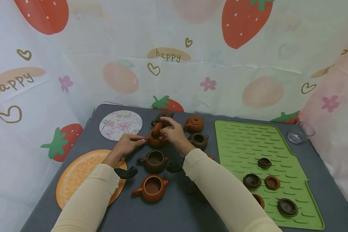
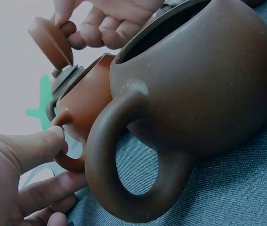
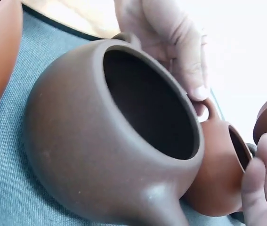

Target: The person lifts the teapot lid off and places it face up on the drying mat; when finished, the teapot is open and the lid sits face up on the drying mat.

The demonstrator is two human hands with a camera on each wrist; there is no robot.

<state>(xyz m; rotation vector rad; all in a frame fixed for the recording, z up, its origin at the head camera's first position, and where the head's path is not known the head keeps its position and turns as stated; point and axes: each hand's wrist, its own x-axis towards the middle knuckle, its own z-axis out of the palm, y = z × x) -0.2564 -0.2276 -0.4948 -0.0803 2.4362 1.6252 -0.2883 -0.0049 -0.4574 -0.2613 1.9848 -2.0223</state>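
An orange-brown teapot (image 1: 155, 141) stands in the middle column of pots, its mouth uncovered. My left hand (image 1: 127, 144) pinches its handle between thumb and fingers; in the left wrist view the thumb lies on the handle loop (image 2: 72, 161). Just over the mouth, my right hand (image 1: 175, 135) holds a matching lid (image 1: 157, 127), tilted on edge, between thumb and fingers. The lid (image 2: 51, 43) also shows in the left wrist view. A dark brown open teapot (image 1: 155, 161) stands nearer me, large in both wrist views. Behind the orange pot is a dark lidded teapot (image 1: 164, 118).
An open reddish teapot (image 1: 152, 188) stands in front. Right of my right hand are a lidded orange teapot (image 1: 194, 124) and an open dark one (image 1: 198, 140). Several lids lie on a green mat (image 1: 249, 141). Left are a patterned disc (image 1: 120, 125) and an orange round mat (image 1: 84, 170); far right, a glass (image 1: 297, 134).
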